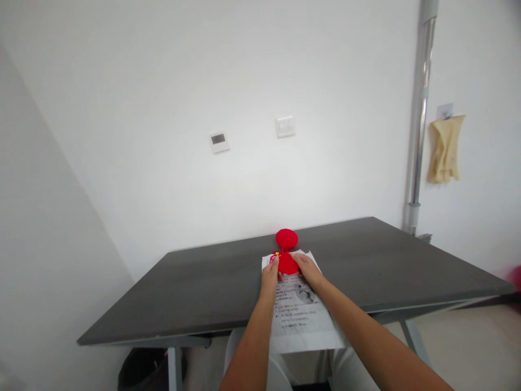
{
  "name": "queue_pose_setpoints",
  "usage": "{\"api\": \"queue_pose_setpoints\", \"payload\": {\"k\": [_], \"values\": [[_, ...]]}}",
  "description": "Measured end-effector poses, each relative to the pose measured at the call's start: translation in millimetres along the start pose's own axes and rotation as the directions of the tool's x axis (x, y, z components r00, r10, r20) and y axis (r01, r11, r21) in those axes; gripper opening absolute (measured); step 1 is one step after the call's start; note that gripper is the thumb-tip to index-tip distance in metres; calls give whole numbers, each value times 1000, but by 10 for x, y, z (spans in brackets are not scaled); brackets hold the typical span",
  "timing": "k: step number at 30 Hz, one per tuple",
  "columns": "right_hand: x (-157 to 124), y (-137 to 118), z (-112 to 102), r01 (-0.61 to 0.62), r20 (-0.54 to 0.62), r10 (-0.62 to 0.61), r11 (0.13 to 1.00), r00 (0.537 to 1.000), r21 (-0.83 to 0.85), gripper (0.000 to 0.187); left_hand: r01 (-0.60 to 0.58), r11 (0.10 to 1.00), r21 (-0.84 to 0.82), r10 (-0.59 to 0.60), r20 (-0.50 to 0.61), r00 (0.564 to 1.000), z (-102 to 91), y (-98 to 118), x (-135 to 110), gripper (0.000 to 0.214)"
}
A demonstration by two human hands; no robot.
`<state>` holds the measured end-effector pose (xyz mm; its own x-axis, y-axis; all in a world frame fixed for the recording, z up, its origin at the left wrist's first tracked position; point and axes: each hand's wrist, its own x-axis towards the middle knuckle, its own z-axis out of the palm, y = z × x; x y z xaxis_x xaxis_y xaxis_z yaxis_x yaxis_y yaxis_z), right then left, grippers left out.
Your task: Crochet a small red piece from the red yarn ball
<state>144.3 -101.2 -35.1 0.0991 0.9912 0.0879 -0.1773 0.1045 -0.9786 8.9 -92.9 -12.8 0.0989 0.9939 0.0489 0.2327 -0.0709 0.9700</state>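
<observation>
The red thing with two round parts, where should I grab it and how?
Maybe its upper round part, pinched across the sides from the far side: it's uncovered, beyond the left hand and right hand, which are at the lower round part.

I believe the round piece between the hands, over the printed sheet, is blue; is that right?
Not quite: the round piece between the left hand and right hand, over the printed sheet, is red, not blue, as the head view shows.

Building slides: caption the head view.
Left hand and right hand hold a red item over printed paper at a dark table.
</observation>
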Motion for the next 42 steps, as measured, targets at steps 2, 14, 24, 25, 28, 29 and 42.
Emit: {"api": "queue_pose_setpoints", "payload": {"k": [2,14,24,25,28,29,42], "values": [[7,8,-5,10,-25,-10,1000,1000,-6,52,-14,999,44,11,54,998,11,25,-10,67],[18,30,-11,30,-64,-30,1000,997,-1,53,13,1000,27,-19,227,974,46,27,-20,54],[32,53,-10,31,-60,-30,999,998,12,51,-3,998,58,-11,234,972,37,39,-27,47],[35,59,-10,30,-60,-29,999,998,17,51,5,997,77,-23,232,972,37,41,-29,48],[40,72,-13,21,-63,-20,1000,998,21,51,30,992,125,-57,221,974,40,51,-41,51],[40,75,-15,20,-64,-19,1000,998,21,52,36,990,137,-65,215,974,40,55,-45,51],[8,-6,13,4,-40,0,997,999,82,52,20,990,136,-42,155,987,35,54,-44,52]]}}
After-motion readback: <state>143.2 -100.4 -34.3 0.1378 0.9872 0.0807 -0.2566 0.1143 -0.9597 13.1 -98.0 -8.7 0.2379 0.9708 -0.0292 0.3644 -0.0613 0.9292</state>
